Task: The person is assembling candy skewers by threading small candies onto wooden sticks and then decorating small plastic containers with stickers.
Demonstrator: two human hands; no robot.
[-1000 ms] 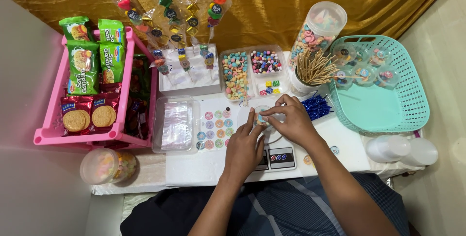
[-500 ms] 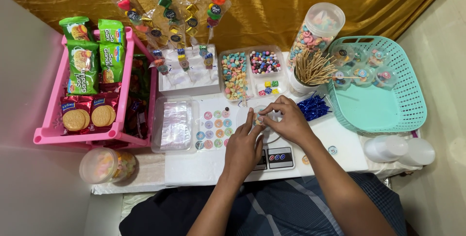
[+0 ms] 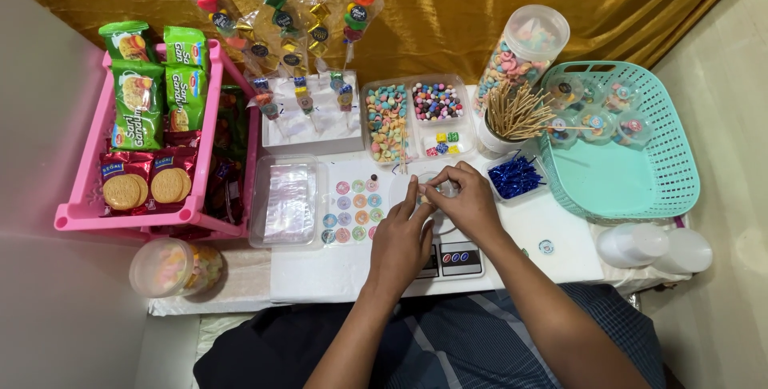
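My left hand [image 3: 402,239] and my right hand [image 3: 470,203] meet over a white digital scale [image 3: 453,260] at the table's middle. Between their fingertips is a small clear round cup [image 3: 439,190], pinched from both sides; what is inside it is hidden by the fingers. A sheet of round coloured stickers [image 3: 352,210] lies just left of my left hand. Just right of my right hand sits a small tray of blue twist ties [image 3: 513,176].
Behind the hands stand a clear divided tray of candies [image 3: 390,122], a cup of wooden sticks [image 3: 512,114], a tall candy jar [image 3: 522,51] and candy skewers in a white block [image 3: 314,131]. A teal basket [image 3: 640,189] is right, a pink snack rack [image 3: 88,215] left.
Both hands stay together over the scale. My right hand's fingers have drawn in closer around the small cup.
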